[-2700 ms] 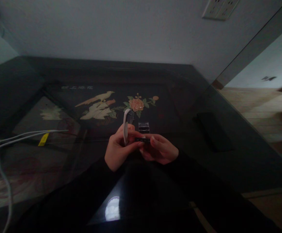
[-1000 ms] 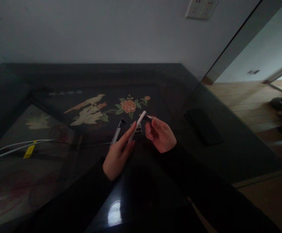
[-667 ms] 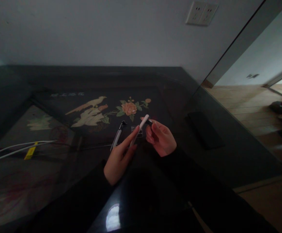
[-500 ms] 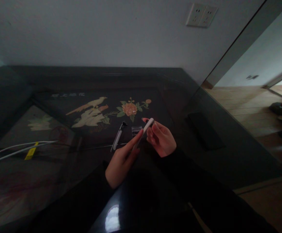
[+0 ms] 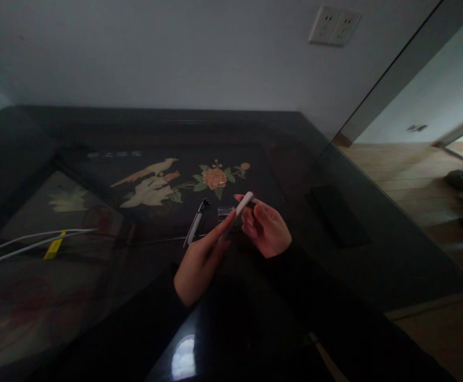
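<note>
My left hand is closed around a slim white handle, which slants up and away to the right. Close by the handle's upper end, my right hand has its fingers curled and one fingertip reaching behind the handle. Something small and dark shows at those fingers, too dim to make out. A second white-and-black handle with a dark hooked head, resembling a razor, lies on the table left of my hands. Behind my left fingertips sits a small clear plastic case, partly covered.
The dark glossy tabletop has a bird-and-flower picture in it. A black flat object lies on the right. White cables with a yellow tag cross the left. The wall with sockets stands behind.
The right thumb and fingers have shifted slightly away from the handle's upper end. The left hand keeps its hold on the handle; the whole view has shifted a little.
</note>
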Tool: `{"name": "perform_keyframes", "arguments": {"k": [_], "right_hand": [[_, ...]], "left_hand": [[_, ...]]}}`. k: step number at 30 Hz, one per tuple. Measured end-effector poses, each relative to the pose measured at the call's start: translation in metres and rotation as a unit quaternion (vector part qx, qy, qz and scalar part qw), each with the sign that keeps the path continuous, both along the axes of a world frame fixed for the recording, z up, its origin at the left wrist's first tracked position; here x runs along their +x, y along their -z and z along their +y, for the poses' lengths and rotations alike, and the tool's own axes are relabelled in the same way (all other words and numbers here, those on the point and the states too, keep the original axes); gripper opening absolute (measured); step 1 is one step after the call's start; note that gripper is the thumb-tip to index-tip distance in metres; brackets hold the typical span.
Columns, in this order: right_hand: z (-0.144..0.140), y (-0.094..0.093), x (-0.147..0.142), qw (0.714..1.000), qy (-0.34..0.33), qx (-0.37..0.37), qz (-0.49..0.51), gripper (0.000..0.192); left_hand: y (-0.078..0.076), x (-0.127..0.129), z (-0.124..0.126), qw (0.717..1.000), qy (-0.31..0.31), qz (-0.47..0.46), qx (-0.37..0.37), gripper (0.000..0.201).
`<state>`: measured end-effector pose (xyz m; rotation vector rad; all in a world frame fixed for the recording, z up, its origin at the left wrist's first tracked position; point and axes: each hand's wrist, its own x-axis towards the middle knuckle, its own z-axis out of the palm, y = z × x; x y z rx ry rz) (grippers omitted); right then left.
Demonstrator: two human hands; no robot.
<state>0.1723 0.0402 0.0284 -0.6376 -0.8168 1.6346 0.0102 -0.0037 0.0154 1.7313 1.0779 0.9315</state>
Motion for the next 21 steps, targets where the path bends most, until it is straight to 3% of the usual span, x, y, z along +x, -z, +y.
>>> {"name": "perform_keyframes", "arguments": {"k": [7,11,21], "right_hand": [[-0.0011,-0.0016,0.0005,1.0,0.007,0.003,0.007,0.039],[-0.0012,-0.0014,-0.0007,1.0,0.012,-0.001,0.003,0.04],[-0.0001,0.0006,0.0004,0.999,0.026,-0.032,0.008,0.043]], "left_hand": [[0.001,0.0002,0.001,0.999,-0.027,-0.026,0.007,0.053],[0.0009,0.0007,-0.0013,0.999,-0.01,-0.029,-0.027,0.055],[-0.0023,0.0031,-0.0045,0.999,0.03,-0.018,-0.014,0.055]]}}
